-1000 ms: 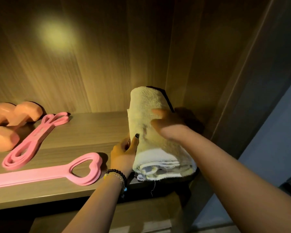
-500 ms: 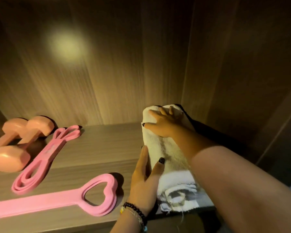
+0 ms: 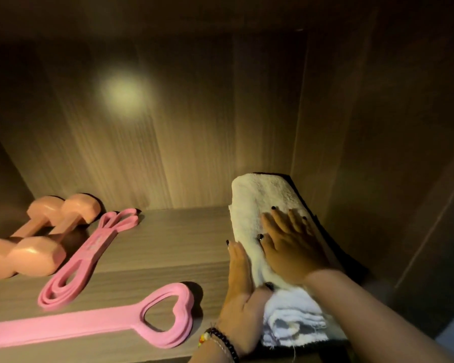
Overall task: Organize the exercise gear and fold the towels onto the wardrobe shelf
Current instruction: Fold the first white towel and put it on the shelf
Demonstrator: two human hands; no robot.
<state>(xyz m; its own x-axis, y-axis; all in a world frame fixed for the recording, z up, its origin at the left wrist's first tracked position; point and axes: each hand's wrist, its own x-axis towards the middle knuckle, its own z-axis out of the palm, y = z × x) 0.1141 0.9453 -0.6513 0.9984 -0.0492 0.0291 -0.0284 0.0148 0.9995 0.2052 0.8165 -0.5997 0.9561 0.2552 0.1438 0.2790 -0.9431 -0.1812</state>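
A folded white towel (image 3: 257, 197) lies lengthwise on the right side of the wooden wardrobe shelf (image 3: 173, 247), on top of a dark folded cloth (image 3: 333, 247) whose edge shows along its right. My right hand (image 3: 291, 244) presses flat on the towel's top with straight fingers. My left hand (image 3: 243, 292) lies flat against the towel's left side, thumb on top. Two pink dumbbells (image 3: 34, 244) sit at the far left, a looped pink resistance band (image 3: 87, 255) beside them, and a pink band with a heart-shaped handle (image 3: 152, 318) lies along the shelf front.
The wardrobe's back panel (image 3: 194, 127) and right side wall (image 3: 364, 153) close in the shelf; the towel lies near the right back corner. Bare shelf wood shows between the bands and the towel.
The towel has been pushed further back into the shelf. My right hand has flattened on its top, and my left hand now lies along its side. The camera has moved closer.
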